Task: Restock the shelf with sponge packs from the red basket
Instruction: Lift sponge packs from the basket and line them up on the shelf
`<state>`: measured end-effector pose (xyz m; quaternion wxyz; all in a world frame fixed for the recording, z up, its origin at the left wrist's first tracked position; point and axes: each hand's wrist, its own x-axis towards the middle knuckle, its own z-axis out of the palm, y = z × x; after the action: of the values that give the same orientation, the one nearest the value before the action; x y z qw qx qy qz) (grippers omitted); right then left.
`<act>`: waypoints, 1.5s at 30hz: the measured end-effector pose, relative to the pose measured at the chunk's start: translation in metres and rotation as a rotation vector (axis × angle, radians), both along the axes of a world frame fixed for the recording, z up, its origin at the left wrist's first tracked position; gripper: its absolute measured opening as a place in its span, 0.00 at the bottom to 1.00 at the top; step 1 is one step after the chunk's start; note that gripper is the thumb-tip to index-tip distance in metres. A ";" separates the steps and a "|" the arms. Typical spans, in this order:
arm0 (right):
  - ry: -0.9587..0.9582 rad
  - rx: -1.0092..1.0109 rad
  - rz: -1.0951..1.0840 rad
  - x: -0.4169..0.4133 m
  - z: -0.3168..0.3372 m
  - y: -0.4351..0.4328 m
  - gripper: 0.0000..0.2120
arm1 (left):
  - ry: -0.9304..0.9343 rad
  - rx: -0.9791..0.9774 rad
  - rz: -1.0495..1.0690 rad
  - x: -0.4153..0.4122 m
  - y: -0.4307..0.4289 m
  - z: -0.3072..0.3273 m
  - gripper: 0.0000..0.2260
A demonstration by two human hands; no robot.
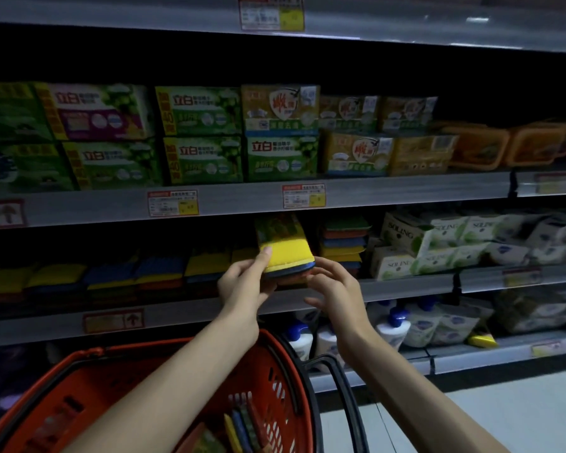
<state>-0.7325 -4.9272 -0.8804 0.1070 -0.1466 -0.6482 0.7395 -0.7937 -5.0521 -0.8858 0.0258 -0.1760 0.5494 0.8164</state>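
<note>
A sponge pack [285,246], yellow on top with blue and orange layers beneath, sits tilted at the front edge of the sponge shelf [177,313]. My left hand [245,282] grips its left end, thumb on the yellow top. My right hand [334,286] touches its right end with curled fingers. The red basket [275,364] hangs below my arms with another sponge pack [242,426] standing inside. Rows of sponge packs [111,279] fill the shelf to the left, and a stack of sponge packs [342,243] stands just right.
Green and yellow soap boxes [203,135] fill the shelf above. White soap packs [438,243] lie right of the sponges. Bottles and refill pouches [402,325] stand on the lower shelf. The black basket handle [343,380] hangs at right. Pale floor [504,403] lies bottom right.
</note>
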 end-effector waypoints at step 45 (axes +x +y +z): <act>-0.161 -0.257 -0.367 -0.061 -0.025 0.060 0.09 | -0.199 0.123 -0.010 -0.008 0.045 0.002 0.12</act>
<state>-0.7939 -4.8674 -0.9052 0.1679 -0.3330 -0.5176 0.7701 -0.8015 -5.0072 -0.8837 0.0952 -0.2514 0.4940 0.8269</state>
